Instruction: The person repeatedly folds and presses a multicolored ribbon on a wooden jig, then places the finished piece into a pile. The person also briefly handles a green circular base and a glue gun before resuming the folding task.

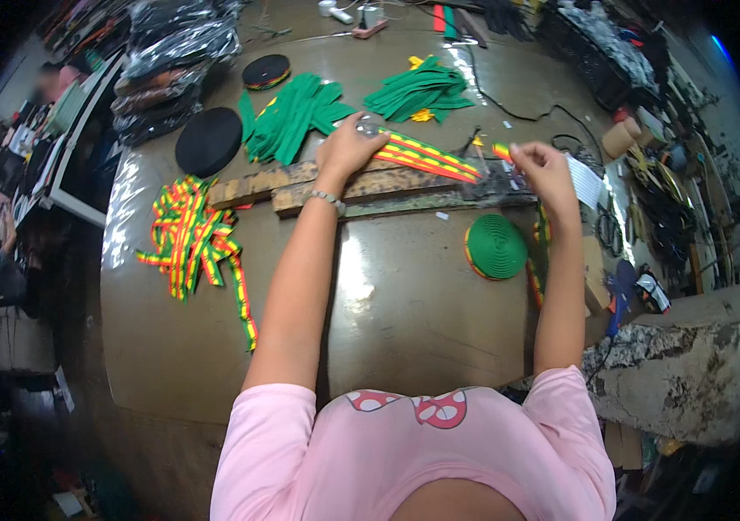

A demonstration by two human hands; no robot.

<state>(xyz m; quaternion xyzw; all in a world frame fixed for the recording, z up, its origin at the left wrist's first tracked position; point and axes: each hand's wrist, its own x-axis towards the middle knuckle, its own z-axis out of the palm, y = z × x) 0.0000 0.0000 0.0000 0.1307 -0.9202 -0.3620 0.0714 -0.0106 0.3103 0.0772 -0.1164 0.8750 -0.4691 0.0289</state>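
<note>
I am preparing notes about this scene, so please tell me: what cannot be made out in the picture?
Head view: left end of the striped ribbons, covered by the left hand.
Head view: how far the short ribbon piece reaches, hidden by the right hand.
Head view: part of the wooden bars, behind the left forearm.
Head view: marks on the white paper, too small to read.

there are two hands (349,154) (546,174), one bunch of patterned strips (426,158) at the left one, two black-topped coils (209,141) (266,71) far left, one green-topped coil (496,247) right, two bundles of green strips (292,122) (417,91) far and one heap of patterned ribbon (186,243) left.
</note>
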